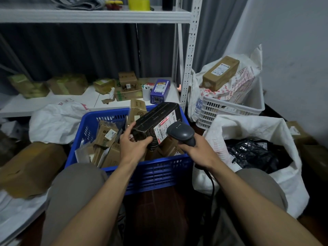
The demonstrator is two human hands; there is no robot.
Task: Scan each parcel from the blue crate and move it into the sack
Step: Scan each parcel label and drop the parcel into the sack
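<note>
left grip [134,148] wrapped round black parcel [150,121] over blue crate [156,170] | right grip [198,151] clutching scanner [181,132], fingers [184,146] mostly hidden | label [165,128] text unreadable tbh | sack [252,125] on the right, partly behind knee [257,183]

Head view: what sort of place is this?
Probably a small parcel sorting room: a crate full of parcels, a scanner lighting the label on a box, and shelving stacked with cartons.

Left hand [132,146] grips black parcel [156,125]; right hand [198,151] aims scanner [182,133].
</note>
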